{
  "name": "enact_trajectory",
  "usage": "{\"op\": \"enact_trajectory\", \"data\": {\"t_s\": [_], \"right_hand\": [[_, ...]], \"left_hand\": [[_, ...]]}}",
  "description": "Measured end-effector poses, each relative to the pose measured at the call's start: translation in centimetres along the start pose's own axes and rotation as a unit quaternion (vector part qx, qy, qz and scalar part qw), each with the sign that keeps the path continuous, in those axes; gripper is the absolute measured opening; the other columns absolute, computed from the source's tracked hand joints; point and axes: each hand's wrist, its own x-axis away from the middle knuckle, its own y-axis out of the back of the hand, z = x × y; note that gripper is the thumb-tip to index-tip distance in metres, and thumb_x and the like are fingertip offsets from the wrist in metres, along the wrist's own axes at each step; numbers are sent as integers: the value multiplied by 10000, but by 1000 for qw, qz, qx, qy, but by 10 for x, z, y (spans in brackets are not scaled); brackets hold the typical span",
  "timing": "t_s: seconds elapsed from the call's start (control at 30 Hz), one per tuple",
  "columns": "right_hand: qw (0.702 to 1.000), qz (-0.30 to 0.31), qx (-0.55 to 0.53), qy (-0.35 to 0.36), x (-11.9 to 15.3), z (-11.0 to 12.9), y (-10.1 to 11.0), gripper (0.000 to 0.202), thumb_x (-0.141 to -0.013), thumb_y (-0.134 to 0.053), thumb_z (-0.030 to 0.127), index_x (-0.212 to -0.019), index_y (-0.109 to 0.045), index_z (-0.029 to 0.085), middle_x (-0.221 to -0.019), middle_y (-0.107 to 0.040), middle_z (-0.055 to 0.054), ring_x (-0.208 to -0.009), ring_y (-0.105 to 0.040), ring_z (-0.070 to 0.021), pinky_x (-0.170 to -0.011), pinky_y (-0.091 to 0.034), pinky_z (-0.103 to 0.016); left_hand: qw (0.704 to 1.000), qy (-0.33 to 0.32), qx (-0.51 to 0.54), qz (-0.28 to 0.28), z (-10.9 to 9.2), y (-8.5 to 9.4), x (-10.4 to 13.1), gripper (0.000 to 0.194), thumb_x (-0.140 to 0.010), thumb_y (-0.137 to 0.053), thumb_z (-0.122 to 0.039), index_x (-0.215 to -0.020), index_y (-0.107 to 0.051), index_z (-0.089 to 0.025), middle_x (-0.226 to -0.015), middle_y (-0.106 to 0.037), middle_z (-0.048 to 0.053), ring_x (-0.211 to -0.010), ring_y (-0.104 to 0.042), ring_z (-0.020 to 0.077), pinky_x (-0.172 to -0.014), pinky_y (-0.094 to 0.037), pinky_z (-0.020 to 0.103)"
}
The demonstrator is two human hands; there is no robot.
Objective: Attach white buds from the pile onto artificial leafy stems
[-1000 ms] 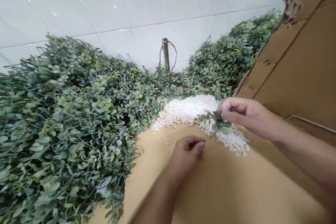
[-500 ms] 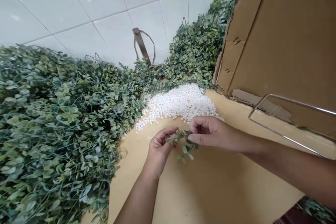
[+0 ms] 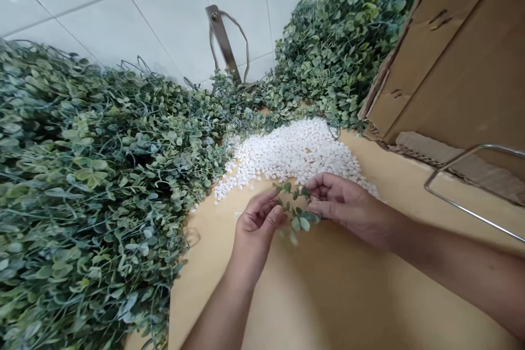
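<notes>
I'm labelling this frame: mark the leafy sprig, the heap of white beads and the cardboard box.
leafy sprig [image 3: 296, 213]: head view, on the leaves between both hands.
heap of white beads [image 3: 293, 150]: head view, middle of the heap.
cardboard box [image 3: 463, 71]: head view, its brown side wall.

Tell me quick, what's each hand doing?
Left hand: pinching the sprig.
Right hand: shut on the same sprig.

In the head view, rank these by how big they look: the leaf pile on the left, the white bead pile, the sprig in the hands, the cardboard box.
1. Leaf pile, largest.
2. Cardboard box, cut off by the frame, so its rank is unsure.
3. Bead pile.
4. Sprig, smallest, between the left hand and right hand.
</notes>
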Motion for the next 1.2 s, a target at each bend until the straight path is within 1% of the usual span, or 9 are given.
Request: {"op": "enact_trajectory", "data": {"t_s": [0.2,0.3,0.47,0.6,0.73,0.83,1.0,1.1,1.2], "right_hand": [[988,73,133,5,3,-7,0,328,-710,-662,408,-867,-504,167,-603,-418,66,-513,-372,-61,-476,-291,-203],[965,72,243,63,7,-7,-1,246,-791,-569,394,-862,-554,159,-636,-459,30,-556,-420,-88,-507,-341,-222],[845,35,456,276,14,-6,-6,163,-773,-607,273,-879,-623,150,-898,-556,-91,-889,-509,-216,-775,-429,-367],[771,67,533,343,15,-8,-8,222,-799,-572,217,-1006,-597,142,-933,-593,-113,-893,-517,-237,-781,-441,-398],[716,85,580,380,14,-8,-6,177,-822,-534,193,-979,-595,141,-885,-607,-106,-843,-520,-236,-779,-442,-410],[715,96,580,379,13,-10,-5,178,-823,-537,193,-982,-587,131,-887,-596,-111,-833,-512,-232,-731,-452,-377],[732,101,563,370,11,-16,-5,219,-787,-571,163,-997,-577,100,-943,-574,-135,-854,-508,-233,-732,-452,-361],[768,94,532,344,11,-18,-4,111,-811,-508,130,-882,-593,119,-856,-563,-104,-788,-509,-201,-685,-440,-325],[819,76,476,311,9,-16,-3,142,-865,-455,184,-790,-570,144,-755,-535,-58,-721,-497,-163,-642,-419,-284]], "left_hand": [[999,-12,-12,48,5,-2,-1,248,-590,-767,-262,-809,-699,-169,-744,-617,16,-613,-565,102,-576,-481,234],[996,-59,-65,34,4,-5,1,180,-559,-759,-181,-729,-704,-166,-730,-604,15,-618,-565,105,-558,-466,221],[989,-90,-113,28,0,-9,5,98,-569,-683,-98,-642,-700,-162,-679,-610,16,-624,-570,108,-593,-472,217],[994,-54,-97,11,0,-7,5,91,-580,-676,-109,-653,-693,-160,-665,-627,12,-627,-579,111,-604,-472,220],[989,-83,-125,6,2,-6,4,82,-591,-683,-115,-650,-700,-169,-666,-624,12,-646,-583,118,-611,-472,223],[986,-98,-137,7,2,-6,5,85,-614,-668,-115,-663,-709,-172,-672,-629,11,-647,-585,114,-618,-471,217],[997,-32,-69,-14,-2,-5,7,107,-613,-716,-204,-708,-706,-157,-636,-656,10,-580,-584,104,-591,-489,221],[999,-15,-32,-39,-3,-4,7,211,-603,-747,-279,-762,-712,-144,-690,-681,32,-612,-606,117,-603,-509,235],[998,-23,-21,-52,-2,-3,6,240,-598,-754,-305,-774,-714,-146,-713,-677,30,-634,-607,118,-594,-509,227]]}}
